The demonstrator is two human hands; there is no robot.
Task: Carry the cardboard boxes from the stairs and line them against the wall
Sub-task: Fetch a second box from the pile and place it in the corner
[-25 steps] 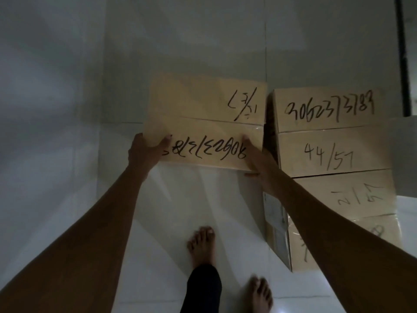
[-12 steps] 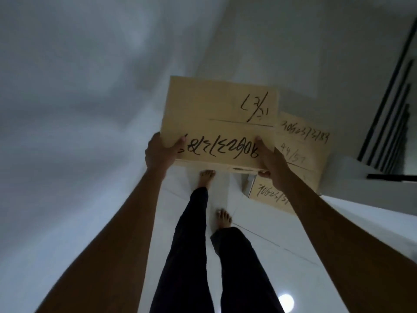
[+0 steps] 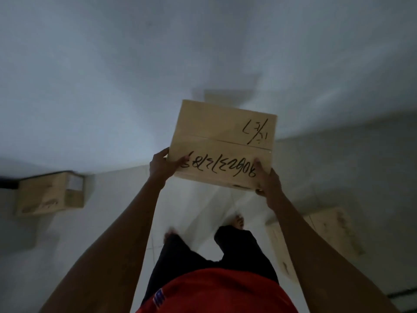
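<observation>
I hold a tan cardboard box [image 3: 216, 134] with black handwritten numbers out in front of me, above the floor. My left hand [image 3: 161, 164] grips its near left corner and my right hand [image 3: 268, 181] grips its near right corner from below. Another cardboard box [image 3: 48, 194] sits on the floor at the left by the wall. A blurred stack of boxes [image 3: 331, 231] stands at the lower right, partly hidden behind my right arm.
A pale wall [image 3: 158, 64] fills the upper view. White glossy floor tiles [image 3: 198, 213] lie under my bare feet and dark trousers. The room is dim and the edges of the view are blurred.
I have turned left with the box held in both hands. The stack of boxes has slid to the lower right, and a separate box by the wall has come into view at the left.
</observation>
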